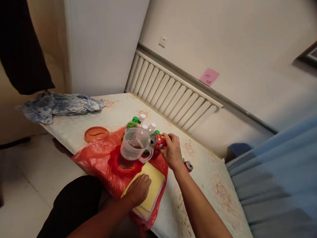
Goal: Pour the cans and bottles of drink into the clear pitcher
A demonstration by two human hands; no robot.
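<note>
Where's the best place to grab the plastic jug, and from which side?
Take the handle, ideally from the person's right and near side: the loop juts out that way from the jug, while bottles crowd its far side. Keep it level, as there's liquid inside, and come in low: the right hand holds a can close by.
</note>
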